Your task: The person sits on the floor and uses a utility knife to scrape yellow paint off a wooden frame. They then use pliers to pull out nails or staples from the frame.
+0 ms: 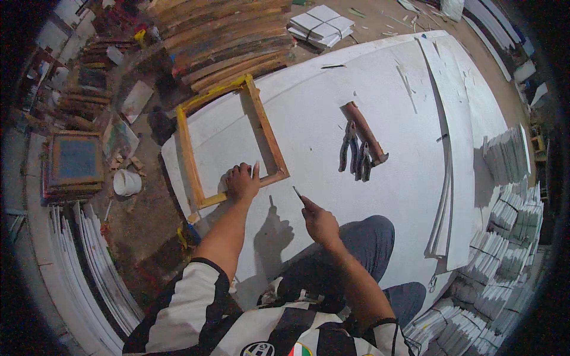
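Observation:
A rectangular wooden frame [271,139], partly yellow-stained, rests on the large white sheet [309,124]. My left hand [242,181] is closed over the frame's near bar, close to its right corner. To the right and nearer to me, my right hand [321,225] grips a slim dark tool [298,194], apart from the frame. Its tip points up and left toward the frame's corner; its exact kind is hard to make out. Farther right, a hammer [364,129] with a brown handle lies beside dark pliers [348,148].
A stack of wooden frames [225,35] stands at the far left. Bundled white strips [504,213] pile up on the right, beyond a long white strip [446,136]. A white bucket [126,183] and a dark-panelled frame [76,157] are at left. Tied white boards [320,26] lie far back.

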`<state>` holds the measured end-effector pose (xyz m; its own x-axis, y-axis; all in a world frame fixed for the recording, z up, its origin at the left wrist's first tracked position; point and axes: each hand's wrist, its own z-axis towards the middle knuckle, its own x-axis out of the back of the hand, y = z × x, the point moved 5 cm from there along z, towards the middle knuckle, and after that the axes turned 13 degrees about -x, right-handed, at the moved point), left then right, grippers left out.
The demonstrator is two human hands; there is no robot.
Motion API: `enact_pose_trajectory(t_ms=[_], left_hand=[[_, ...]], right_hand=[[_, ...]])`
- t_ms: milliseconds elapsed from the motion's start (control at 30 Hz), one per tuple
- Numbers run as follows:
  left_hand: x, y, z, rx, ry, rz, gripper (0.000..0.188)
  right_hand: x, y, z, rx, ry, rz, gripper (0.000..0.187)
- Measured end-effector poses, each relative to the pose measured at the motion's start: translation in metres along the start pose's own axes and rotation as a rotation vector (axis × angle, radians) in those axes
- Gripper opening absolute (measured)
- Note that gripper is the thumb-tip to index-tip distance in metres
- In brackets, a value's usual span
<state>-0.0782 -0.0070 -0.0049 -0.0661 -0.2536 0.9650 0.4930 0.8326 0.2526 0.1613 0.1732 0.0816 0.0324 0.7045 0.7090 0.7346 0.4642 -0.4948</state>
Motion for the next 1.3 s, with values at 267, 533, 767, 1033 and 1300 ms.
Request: enact_pose_trajectory(t_ms=[267,533,767,1033,1300], left_hand=[[0.019,0.023,-0.001,-0.055,-0.014,0.175,0.036],[0.018,0.022,-0.001,-0.108,0.04,0.22,0.031],[0.014,0.023,0.01,-0.042,-0.301,0.176,0.039],[0.0,0.016,0.007,-0.083,-0.223,0.095,0.038],[0.011,0.022,0.007,-0.233,-0.021,0.152,0.033]], right_hand=[[-0.012,-0.026,0.041,-0.064,0.042,-0.202,0.043],[-0.02,-0.023,0.048,-0.062,0.056,-0.283,0.044],[-0.008,-0.036,0.038,-0.084,0.035,-0.255,0.045],[-0.015,-0.031,0.045,-0.107,-0.017,-0.194,0.047],[-0.013,-0.035,0.044,-0.101,-0.027,-0.282,0.046]])
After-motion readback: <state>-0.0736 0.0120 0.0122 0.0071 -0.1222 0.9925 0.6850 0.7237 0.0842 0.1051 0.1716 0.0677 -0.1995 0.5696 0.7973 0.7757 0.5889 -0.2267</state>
